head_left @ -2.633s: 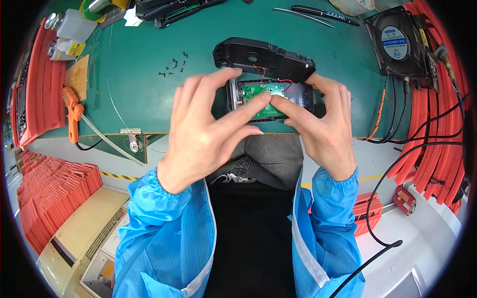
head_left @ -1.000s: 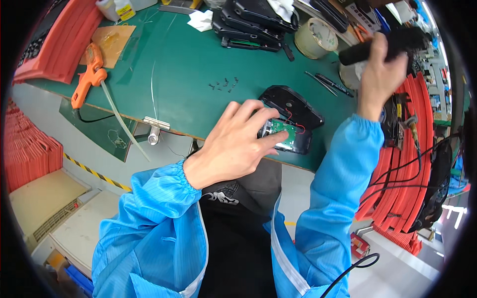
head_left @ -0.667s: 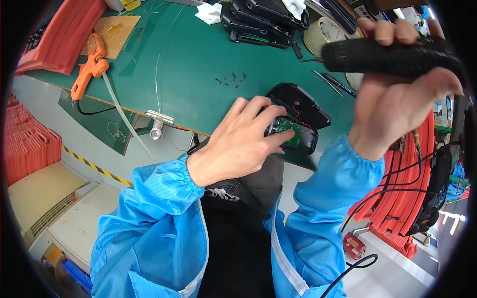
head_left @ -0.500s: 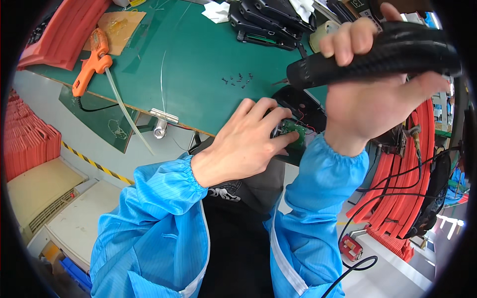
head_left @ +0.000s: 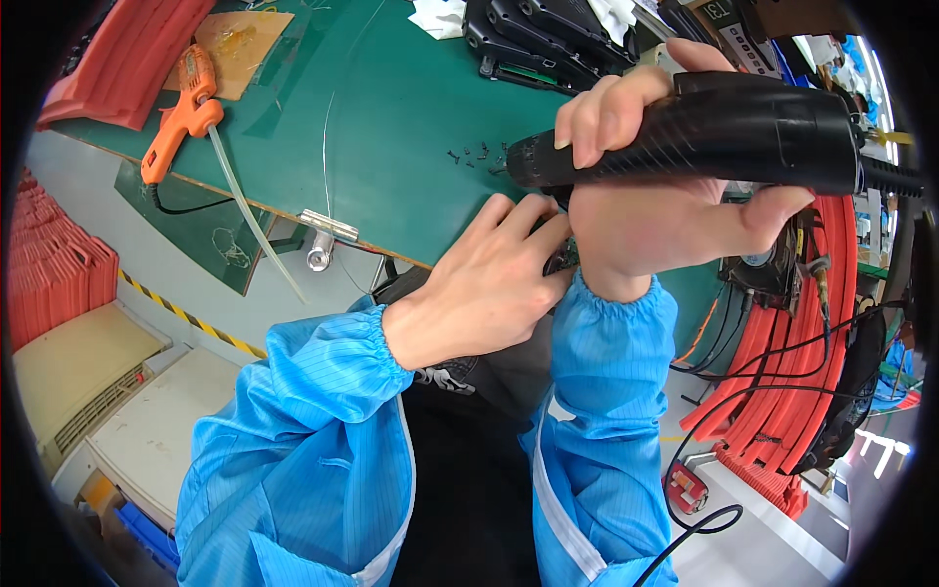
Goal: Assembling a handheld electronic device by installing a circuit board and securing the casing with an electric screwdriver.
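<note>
My right hand (head_left: 650, 220) grips a black electric screwdriver (head_left: 704, 132) lying almost level, with its tip pointing left. The tip is by a loose group of small black screws (head_left: 468, 155) on the green work mat (head_left: 391, 137). Lower down, my left hand (head_left: 484, 274) has its fingers curled at the table's near edge over a device with a green circuit board (head_left: 560, 258). Only a sliver of that device shows between my two hands; the rest is hidden.
An orange glue gun (head_left: 183, 122) with a clear glue stick lies at the table's left edge, by a metal clamp (head_left: 328, 225). Black housings (head_left: 548, 39) are stacked at the back. Red foam pieces (head_left: 782, 342) and black cables are at the right.
My right hand has moved left with the screwdriver, bringing its tip to the screws. It now covers most of the circuit board. My left hand has barely moved.
</note>
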Motion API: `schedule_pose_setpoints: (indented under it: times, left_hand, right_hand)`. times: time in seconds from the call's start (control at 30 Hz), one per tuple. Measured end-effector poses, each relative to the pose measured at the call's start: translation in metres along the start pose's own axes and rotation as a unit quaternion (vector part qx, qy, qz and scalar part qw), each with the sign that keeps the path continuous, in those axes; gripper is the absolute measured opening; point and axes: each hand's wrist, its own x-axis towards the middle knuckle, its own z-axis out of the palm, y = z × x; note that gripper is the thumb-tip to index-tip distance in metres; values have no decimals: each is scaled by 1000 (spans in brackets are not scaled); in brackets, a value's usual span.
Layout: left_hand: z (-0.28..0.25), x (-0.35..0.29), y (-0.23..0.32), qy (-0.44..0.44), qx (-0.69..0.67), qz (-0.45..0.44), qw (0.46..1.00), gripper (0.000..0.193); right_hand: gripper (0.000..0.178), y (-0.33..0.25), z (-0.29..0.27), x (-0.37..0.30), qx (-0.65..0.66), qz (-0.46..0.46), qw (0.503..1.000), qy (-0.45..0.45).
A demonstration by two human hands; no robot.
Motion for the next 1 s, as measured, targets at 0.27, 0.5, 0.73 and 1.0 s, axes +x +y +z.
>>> schedule_pose_setpoints:
  times: [0.27, 0.5, 0.73, 1.0]
  left_hand:
    - [16, -1, -1, 106, -18, 16, 994, 24]
    - [6, 4, 1, 64, -66, 3, 996, 39]
    - [9, 5, 2, 72, -54, -8, 996, 41]
    - [12, 4, 1, 67, -32, -9, 997, 45]
  right_hand:
    - [92, -43, -26, -9, 175, -78, 981, -20]
    - [69, -86, -52, -54, 119, -33, 992, -26]
    - [71, -86, -57, -72, 112, -14, 994, 0]
    - [74, -80, -61, -76, 135, -12, 991, -8]
